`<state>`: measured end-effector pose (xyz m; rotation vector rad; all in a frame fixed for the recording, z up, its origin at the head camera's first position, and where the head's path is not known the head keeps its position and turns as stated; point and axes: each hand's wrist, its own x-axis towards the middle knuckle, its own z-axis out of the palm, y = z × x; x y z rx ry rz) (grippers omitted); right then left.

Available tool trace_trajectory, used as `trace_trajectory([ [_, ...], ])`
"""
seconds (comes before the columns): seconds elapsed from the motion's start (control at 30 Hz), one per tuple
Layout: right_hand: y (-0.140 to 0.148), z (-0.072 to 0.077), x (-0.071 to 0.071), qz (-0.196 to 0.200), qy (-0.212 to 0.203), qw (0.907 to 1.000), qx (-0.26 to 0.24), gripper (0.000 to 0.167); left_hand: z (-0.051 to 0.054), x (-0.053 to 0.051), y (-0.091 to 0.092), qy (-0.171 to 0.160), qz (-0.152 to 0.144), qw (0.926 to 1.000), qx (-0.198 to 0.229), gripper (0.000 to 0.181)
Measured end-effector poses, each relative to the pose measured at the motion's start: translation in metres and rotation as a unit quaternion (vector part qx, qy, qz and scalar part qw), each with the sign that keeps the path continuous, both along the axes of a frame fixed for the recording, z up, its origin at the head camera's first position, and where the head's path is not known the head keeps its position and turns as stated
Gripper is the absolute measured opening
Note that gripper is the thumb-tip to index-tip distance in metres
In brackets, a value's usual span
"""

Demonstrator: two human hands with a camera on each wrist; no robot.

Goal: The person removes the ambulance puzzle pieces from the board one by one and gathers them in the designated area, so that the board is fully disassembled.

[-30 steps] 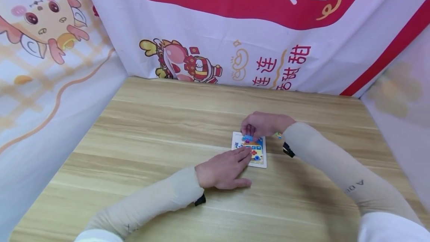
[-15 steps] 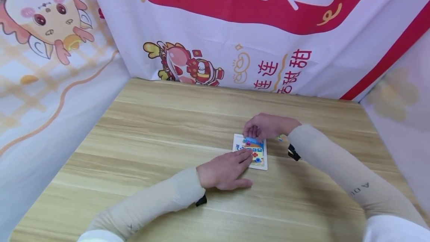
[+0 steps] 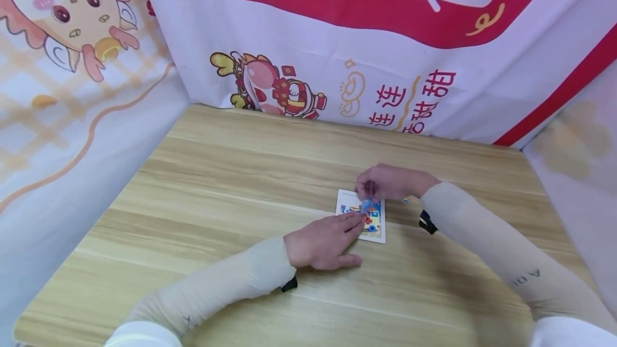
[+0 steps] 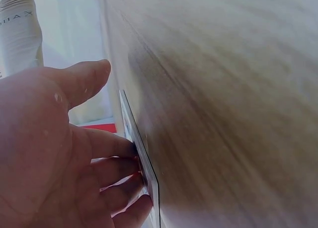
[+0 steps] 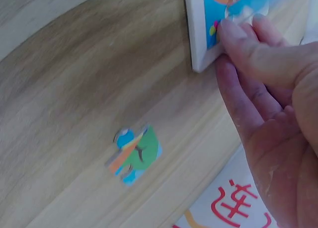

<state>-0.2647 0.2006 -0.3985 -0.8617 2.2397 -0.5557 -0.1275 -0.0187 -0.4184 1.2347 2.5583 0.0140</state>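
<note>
A small white-framed picture board (image 3: 378,237) with a colourful print lies on the table. My left hand (image 3: 328,242) rests palm down, its straight fingertips on the board's near left part; the left wrist view shows those fingers (image 4: 117,173) against the board (image 4: 149,173). At the board's far edge my right hand (image 3: 392,182) pinches a small blue piece (image 3: 368,206), held over the picture. In the right wrist view the blue piece (image 5: 258,5) is blurred beyond the thumb of my right hand (image 5: 283,89), beside the board's frame (image 5: 198,34).
A loose puzzle piece (image 5: 141,153), green, orange and blue, lies on the wooden table (image 3: 231,175) right of the board, partly hidden by my right wrist in the head view. Printed cloths (image 3: 289,36) stand along the table's back and sides.
My right hand has shifted slightly right along the board's far edge, and the blue piece has moved right and a little nearer over the picture. My left hand stays on the board.
</note>
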Motion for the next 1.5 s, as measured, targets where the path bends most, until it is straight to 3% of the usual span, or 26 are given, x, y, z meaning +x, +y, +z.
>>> trace_trajectory([
  [0.07, 0.006, 0.001, 0.001, 0.002, 0.002, 1.0, -0.009, 0.019, 0.001, 0.0, 0.001, -0.002, 0.002, 1.0, -0.003, 0.078],
  [0.1, 0.008, 0.002, 0.002, 0.023, 0.036, 0.9991, 0.0, 0.022, 0.001, 0.0, 0.002, -0.003, 0.002, 1.0, -0.004, 0.077],
  [0.2, 0.013, 0.002, 0.003, 0.026, 0.05, 0.9984, 0.001, 0.018, 0.001, -0.001, 0.002, -0.004, 0.001, 1.0, -0.004, 0.077],
  [0.43, 0.013, 0.001, 0.006, 0.027, 0.062, 0.9976, -0.007, 0.031, 0.001, 0.0, 0.0, -0.001, 0.004, 1.0, 0.001, 0.077],
  [0.7, 0.014, -0.003, 0.009, 0.044, 0.077, 0.9951, -0.045, 0.025, 0.0, -0.001, -0.002, -0.004, -0.001, 0.9999, 0.01, 0.078],
  [0.9, 0.015, -0.004, 0.007, 0.022, 0.058, 0.9962, -0.062, 0.01, 0.0, -0.002, -0.002, -0.011, -0.001, 0.9999, 0.009, 0.078],
  [1.13, 0.026, 0.009, 0.001, -0.018, 0.045, 0.9983, -0.032, 0.008, 0.002, -0.004, -0.004, -0.029, 0.002, 0.9994, 0.019, 0.078],
  [1.5, 0.082, 0.026, 0.001, -0.088, 0.069, 0.9937, 0.001, 0.011, 0.003, -0.005, -0.003, -0.035, 0.001, 0.9993, 0.016, 0.077],
])
